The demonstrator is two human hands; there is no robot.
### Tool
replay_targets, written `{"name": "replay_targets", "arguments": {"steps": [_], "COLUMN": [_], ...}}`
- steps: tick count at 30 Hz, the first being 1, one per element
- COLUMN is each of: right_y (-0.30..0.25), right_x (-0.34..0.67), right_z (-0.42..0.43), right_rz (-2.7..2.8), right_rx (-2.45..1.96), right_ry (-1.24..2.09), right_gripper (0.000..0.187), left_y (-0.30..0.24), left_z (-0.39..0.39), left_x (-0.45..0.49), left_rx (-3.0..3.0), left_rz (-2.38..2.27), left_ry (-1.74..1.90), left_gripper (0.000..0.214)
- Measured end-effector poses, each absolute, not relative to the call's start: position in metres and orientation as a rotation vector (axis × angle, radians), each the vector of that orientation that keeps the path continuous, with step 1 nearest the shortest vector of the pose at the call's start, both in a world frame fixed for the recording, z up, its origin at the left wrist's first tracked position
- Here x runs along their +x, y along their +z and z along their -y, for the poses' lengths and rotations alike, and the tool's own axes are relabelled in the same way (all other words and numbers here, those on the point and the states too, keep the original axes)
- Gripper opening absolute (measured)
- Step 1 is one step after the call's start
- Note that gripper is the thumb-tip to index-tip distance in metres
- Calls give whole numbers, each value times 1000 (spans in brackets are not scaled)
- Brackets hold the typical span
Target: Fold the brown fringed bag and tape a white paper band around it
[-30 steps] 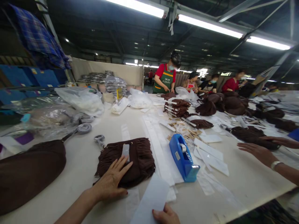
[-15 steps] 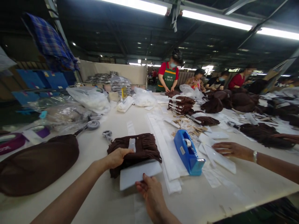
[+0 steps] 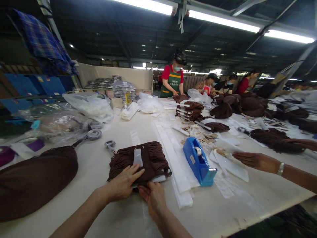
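Note:
A dark brown fringed bag (image 3: 148, 155) lies on the table in front of me, a pale strip (image 3: 138, 157) down the middle of its front. My left hand (image 3: 125, 181) rests on the bag's lower front, fingers stretched out and apart. At the near edge, my right hand (image 3: 154, 196) has its fingers closed around the white sheet, partly hidden by the bag. Only a sliver of the white sheet (image 3: 159, 178) shows beyond the fingers. A coiled grey-wrapped piece (image 3: 110, 144) lies at the bag's upper left corner.
Right of the bag lie long white strips (image 3: 173, 158) and a blue tape dispenser (image 3: 199, 162). A co-worker's hand (image 3: 257, 162) reaches in from the right over white sheets. A large brown bag (image 3: 39, 178) lies left. Stacked brown bags (image 3: 189, 110) and people stand farther back.
The white sheet has slid mostly under or into the fringed bag. My left hand has shifted down from the pale strip and spread its fingers; my right hand has moved up to the bag's edge.

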State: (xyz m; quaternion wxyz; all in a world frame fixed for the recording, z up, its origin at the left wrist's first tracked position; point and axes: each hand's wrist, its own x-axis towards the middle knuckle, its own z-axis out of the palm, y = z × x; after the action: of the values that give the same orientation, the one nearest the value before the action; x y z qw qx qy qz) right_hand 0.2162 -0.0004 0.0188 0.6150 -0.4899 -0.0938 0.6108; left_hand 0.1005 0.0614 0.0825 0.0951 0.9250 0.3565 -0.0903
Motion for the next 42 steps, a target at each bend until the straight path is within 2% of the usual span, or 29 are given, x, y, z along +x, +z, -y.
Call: {"name": "replay_targets", "arguments": {"steps": [2, 6, 9, 11, 13, 15, 19, 25, 30, 34, 42], "right_y": [21, 18, 2, -12, -24, -30, -20, 9, 22, 23, 38], "right_x": [223, 248, 267, 274, 273, 268, 260, 279, 296, 299, 295], "right_z": [2, 24, 55, 71, 81, 83, 80, 57, 3, -17, -35], "right_rz": [314, 569, 1264, 1729, 1926, 1942, 1916, 1979, 2028, 2078, 2129], "right_rx": [-1182, -1348, -1421, -1291, -1191, -1191, -1180, -1197, -1205, -1284, -1400], "right_ry": [1443, 1420, 911, 474, 226, 115, 79, -165, -220, -153, 43], "right_gripper": [3, 10, 12, 25, 32, 32, 29, 40, 30, 19, 14], "left_y": [79, 58, 40, 32, 27, 24, 21, 25, 27, 26, 3], "left_z": [-52, -45, -45, -45, -44, -41, -36, -32, -33, -35, -39], "left_x": [105, 109, 107, 107, 108, 110, 115, 116, 117, 117, 108], "left_rx": [2750, 2821, 2936, 2994, 3044, 3088, 3130, 3047, 2948, 2925, 3048], "left_rz": [-1097, -1219, -1241, -1250, -1273, -1301, -1386, -1367, -1379, -1365, -1292], "left_ry": [-286, -159, 17, 108, 169, 215, 301, 242, 141, 136, 307], "left_gripper": [72, 69, 66, 63, 59, 56, 56, 56, 73, 77, 88]}}
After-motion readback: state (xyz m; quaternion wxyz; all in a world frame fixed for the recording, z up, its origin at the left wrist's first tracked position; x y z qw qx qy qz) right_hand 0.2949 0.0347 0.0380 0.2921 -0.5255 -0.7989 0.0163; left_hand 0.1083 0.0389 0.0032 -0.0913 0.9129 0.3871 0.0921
